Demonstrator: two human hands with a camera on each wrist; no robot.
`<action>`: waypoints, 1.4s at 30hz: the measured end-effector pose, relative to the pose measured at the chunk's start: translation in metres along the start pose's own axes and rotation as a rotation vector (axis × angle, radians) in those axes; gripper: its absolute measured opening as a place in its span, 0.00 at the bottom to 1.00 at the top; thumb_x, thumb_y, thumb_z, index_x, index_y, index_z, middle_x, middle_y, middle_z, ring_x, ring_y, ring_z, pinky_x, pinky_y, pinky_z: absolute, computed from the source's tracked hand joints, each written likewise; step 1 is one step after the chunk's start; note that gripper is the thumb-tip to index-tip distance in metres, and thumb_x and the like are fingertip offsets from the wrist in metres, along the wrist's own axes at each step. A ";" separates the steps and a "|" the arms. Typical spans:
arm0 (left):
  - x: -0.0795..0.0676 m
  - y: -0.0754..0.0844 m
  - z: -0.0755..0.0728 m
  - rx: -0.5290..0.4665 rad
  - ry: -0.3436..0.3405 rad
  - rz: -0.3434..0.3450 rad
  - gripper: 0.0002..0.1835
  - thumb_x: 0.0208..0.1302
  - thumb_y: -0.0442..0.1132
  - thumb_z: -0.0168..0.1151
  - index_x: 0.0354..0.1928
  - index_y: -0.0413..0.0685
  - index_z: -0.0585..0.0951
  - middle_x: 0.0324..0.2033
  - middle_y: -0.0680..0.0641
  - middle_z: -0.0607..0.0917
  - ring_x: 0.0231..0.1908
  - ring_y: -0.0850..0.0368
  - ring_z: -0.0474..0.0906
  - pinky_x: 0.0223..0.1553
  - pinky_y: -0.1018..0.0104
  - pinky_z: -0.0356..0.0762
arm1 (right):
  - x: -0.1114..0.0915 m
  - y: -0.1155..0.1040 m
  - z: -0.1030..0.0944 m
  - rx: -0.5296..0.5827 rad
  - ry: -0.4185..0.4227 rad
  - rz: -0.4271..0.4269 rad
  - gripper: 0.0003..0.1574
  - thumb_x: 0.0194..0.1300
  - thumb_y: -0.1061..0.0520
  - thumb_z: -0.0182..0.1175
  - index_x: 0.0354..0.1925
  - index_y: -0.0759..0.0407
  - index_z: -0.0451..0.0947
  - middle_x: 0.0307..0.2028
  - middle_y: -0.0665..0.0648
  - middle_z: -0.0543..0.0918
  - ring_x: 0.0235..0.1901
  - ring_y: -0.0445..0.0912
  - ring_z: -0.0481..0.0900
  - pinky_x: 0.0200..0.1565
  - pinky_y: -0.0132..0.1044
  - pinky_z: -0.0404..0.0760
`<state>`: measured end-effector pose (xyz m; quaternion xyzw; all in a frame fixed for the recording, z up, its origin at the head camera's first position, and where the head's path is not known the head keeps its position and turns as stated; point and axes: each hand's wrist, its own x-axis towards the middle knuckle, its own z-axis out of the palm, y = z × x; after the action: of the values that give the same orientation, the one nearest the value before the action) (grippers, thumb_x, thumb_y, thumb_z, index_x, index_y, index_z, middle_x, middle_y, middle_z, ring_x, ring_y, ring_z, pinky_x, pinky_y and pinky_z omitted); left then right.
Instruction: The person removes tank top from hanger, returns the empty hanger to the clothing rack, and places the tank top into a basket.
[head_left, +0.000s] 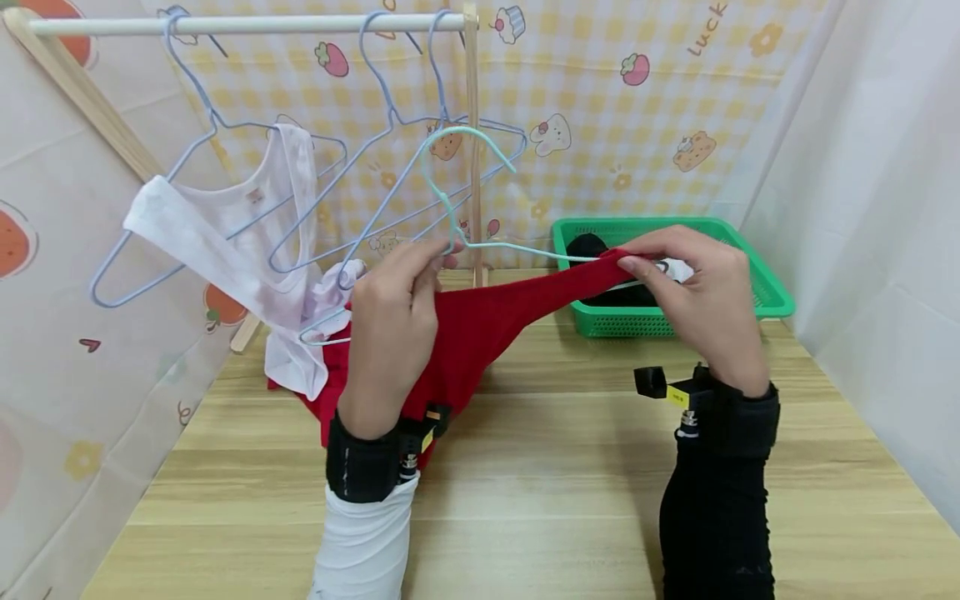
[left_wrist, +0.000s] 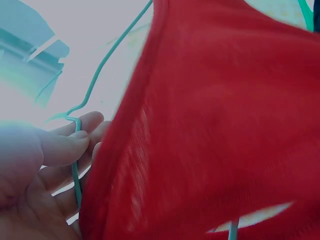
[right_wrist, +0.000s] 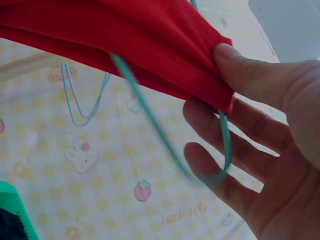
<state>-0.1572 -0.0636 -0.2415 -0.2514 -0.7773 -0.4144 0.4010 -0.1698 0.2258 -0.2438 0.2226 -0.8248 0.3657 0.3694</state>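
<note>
Between both hands a red sleeveless top (head_left: 480,325) hangs on a mint-green hanger (head_left: 525,247). My left hand (head_left: 397,325) pinches the hanger just below its hook, thumb against fingers, as the left wrist view shows. At the other end, my right hand (head_left: 697,292) pinches the top's shoulder strap (right_wrist: 210,75) between thumb and fingers. The hanger's rounded end (right_wrist: 220,175) pokes out past the strap and touches the lower fingers. The top's lower part drapes behind my left wrist, partly hidden.
A wooden rack with a white rod (head_left: 255,25) carries several blue hangers, one with a white sleeveless top (head_left: 225,217). The white top hangs close beside the red one. Behind my right hand stands a green basket (head_left: 772,292) with dark cloth inside. Wooden tabletop (head_left: 555,500) lies below.
</note>
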 end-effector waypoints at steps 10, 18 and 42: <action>0.003 -0.004 -0.022 0.022 0.088 -0.068 0.11 0.69 0.31 0.55 0.43 0.35 0.85 0.33 0.40 0.90 0.35 0.55 0.83 0.31 0.65 0.75 | 0.002 0.007 -0.015 0.170 0.336 0.096 0.09 0.55 0.67 0.68 0.36 0.73 0.86 0.32 0.37 0.87 0.32 0.42 0.83 0.42 0.23 0.82; 0.006 -0.001 -0.024 -0.198 0.081 -0.166 0.09 0.69 0.30 0.53 0.43 0.27 0.76 0.34 0.36 0.88 0.29 0.55 0.84 0.38 0.76 0.84 | 0.002 0.003 -0.023 0.208 0.434 0.114 0.12 0.56 0.66 0.68 0.38 0.74 0.86 0.32 0.43 0.89 0.30 0.45 0.84 0.39 0.24 0.83; 0.001 0.004 -0.017 -0.185 0.031 -0.114 0.10 0.69 0.32 0.55 0.44 0.30 0.79 0.33 0.39 0.89 0.29 0.60 0.84 0.34 0.76 0.83 | 0.000 -0.010 -0.001 0.028 -0.147 0.045 0.11 0.63 0.54 0.64 0.44 0.49 0.86 0.39 0.49 0.89 0.36 0.36 0.82 0.41 0.22 0.79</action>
<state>-0.1475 -0.0762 -0.2331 -0.2363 -0.7424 -0.5104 0.3640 -0.1626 0.2204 -0.2389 0.2352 -0.8493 0.3681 0.2964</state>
